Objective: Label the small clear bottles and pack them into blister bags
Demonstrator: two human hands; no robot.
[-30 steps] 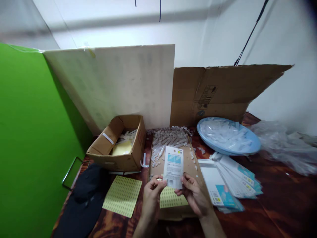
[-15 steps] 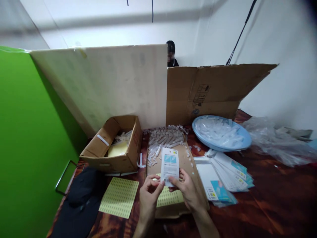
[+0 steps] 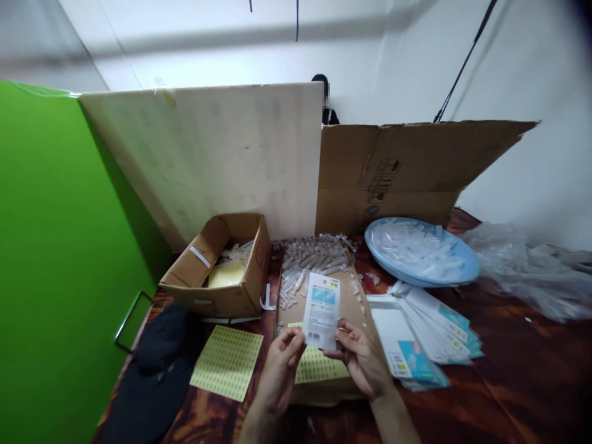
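A white printed card [image 3: 322, 311] with two blue pictures and a barcode stands upright between my hands. My left hand [image 3: 283, 364] pinches its lower left edge, and my right hand [image 3: 361, 357] grips its lower right edge. Below the card lies a yellow sticker sheet [image 3: 321, 367] on a cardboard panel [image 3: 342, 290], partly covered by the hands. Behind it, many small clear plastic pieces [image 3: 309, 256] are heaped at the panel's far end.
Left are an open cardboard box [image 3: 252, 290], another sticker sheet [image 3: 227, 362] and a black cap [image 3: 160, 364]. Right are fanned printed packets [image 3: 407, 351], a blue basin [image 3: 469, 265] of clear pieces and plastic bags [image 3: 522, 271]. Beyond the cardboard partition [image 3: 346, 160] is a person [image 3: 329, 116].
My right thumb has moved off the card's face to its right edge. The left fingers still hold the left edge. The view has shifted slightly left.
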